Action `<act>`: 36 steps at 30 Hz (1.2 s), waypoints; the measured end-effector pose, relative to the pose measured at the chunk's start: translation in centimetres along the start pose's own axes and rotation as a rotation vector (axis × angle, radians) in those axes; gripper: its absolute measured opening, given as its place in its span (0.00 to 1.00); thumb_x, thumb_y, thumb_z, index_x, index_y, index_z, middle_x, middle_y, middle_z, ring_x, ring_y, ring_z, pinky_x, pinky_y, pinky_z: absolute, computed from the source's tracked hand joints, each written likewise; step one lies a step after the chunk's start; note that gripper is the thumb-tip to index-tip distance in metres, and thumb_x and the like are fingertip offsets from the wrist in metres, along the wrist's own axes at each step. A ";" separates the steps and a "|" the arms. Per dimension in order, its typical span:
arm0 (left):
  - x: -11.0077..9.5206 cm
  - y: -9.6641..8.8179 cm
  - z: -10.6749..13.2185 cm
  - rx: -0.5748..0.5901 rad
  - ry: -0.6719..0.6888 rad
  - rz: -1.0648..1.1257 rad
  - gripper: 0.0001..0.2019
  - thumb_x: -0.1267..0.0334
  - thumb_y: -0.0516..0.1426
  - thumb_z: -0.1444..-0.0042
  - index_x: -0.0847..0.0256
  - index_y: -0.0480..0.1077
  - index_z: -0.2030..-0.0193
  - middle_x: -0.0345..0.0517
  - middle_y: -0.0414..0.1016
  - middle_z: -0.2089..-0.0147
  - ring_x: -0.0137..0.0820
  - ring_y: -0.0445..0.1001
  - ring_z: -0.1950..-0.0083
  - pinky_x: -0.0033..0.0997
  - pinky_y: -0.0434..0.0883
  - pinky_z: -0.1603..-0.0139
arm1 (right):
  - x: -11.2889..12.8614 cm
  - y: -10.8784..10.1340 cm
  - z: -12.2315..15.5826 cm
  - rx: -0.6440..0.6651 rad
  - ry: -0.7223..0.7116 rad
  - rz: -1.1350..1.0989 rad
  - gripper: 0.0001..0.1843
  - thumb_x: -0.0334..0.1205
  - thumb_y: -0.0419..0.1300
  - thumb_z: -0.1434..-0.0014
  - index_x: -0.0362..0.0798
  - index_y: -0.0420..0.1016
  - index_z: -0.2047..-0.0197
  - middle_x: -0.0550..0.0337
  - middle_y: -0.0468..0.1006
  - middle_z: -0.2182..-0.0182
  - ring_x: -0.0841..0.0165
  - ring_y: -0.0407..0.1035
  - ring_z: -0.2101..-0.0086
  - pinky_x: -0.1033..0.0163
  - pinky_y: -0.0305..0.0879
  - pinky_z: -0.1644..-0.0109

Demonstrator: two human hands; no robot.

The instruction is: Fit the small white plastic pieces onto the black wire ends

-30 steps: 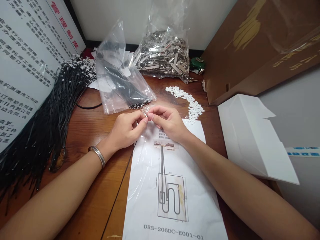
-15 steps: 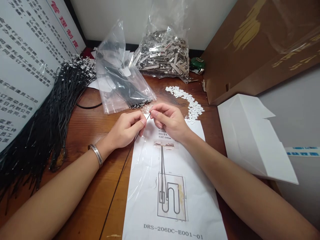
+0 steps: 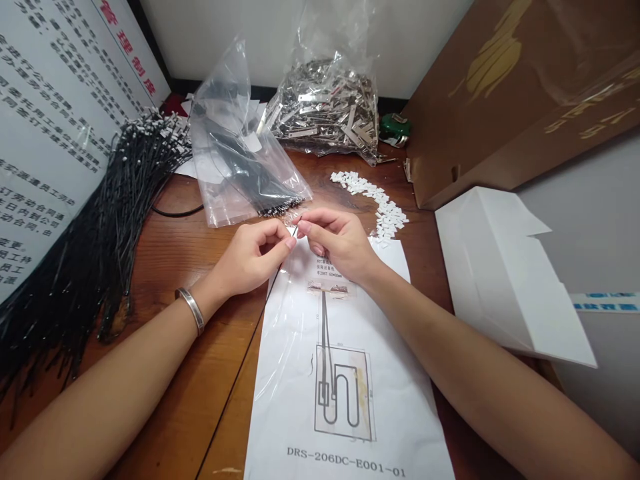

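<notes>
My left hand (image 3: 253, 257) and my right hand (image 3: 336, 241) meet fingertip to fingertip above the top of a printed drawing sheet (image 3: 345, 373). Both pinch the upper end of a thin black wire (image 3: 273, 287), which runs down and left from between them across the wood. The wire's tip sits between the two thumbs and forefingers. A silver bracelet (image 3: 189, 308) is on my left wrist. Just beyond my fingers lies a clear bag (image 3: 240, 167) holding more black wires.
A big bundle of black wires (image 3: 85, 247) lies at the left by a printed board (image 3: 45, 127). A bag of metal strips (image 3: 327, 117) stands at the back. Small white pieces (image 3: 380, 203) are scattered right of my hands. A white folded box (image 3: 505, 273) and a brown carton (image 3: 510, 93) fill the right.
My fingertips parted slightly and came back together around the wire's end; my hands stayed in place. The wire now shows between them.
</notes>
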State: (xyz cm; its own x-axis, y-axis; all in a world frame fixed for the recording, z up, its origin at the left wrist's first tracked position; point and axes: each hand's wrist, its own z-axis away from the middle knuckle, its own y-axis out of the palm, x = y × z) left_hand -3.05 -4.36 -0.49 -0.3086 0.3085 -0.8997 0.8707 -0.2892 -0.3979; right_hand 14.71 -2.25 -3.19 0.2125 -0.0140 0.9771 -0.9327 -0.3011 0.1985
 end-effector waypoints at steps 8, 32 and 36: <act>0.2 0.2 0.0 0.008 0.005 -0.035 0.12 0.60 0.55 0.41 0.62 0.65 0.74 0.37 0.65 0.78 0.23 0.61 0.78 0.26 0.59 0.76 | 0.0 0.1 0.1 0.029 -0.018 -0.002 0.15 0.50 0.71 0.50 0.48 0.79 0.67 0.67 0.74 0.77 0.80 0.56 0.82 0.67 0.50 0.80; -0.3 0.9 0.0 -0.084 -0.098 0.063 0.15 0.55 0.56 0.40 0.63 0.69 0.73 0.41 0.73 0.76 0.24 0.64 0.76 0.26 0.61 0.72 | 0.3 0.2 0.0 0.024 -0.011 0.039 0.14 0.49 0.69 0.49 0.47 0.79 0.66 0.65 0.74 0.76 0.79 0.58 0.80 0.68 0.51 0.79; -0.3 1.4 -0.1 -0.119 -0.144 0.209 0.15 0.56 0.57 0.40 0.63 0.69 0.73 0.41 0.74 0.75 0.22 0.63 0.78 0.25 0.61 0.74 | 0.3 0.3 0.1 -0.006 -0.007 0.048 0.15 0.49 0.69 0.48 0.47 0.79 0.65 0.63 0.75 0.74 0.78 0.59 0.78 0.68 0.52 0.78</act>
State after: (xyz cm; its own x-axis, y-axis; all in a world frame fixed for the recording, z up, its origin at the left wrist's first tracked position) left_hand -1.75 -4.78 -0.73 -0.1611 0.1186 -0.9798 0.9574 -0.2221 -0.1843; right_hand 14.53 -2.44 -2.85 0.1693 -0.0352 0.9849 -0.9438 -0.2937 0.1518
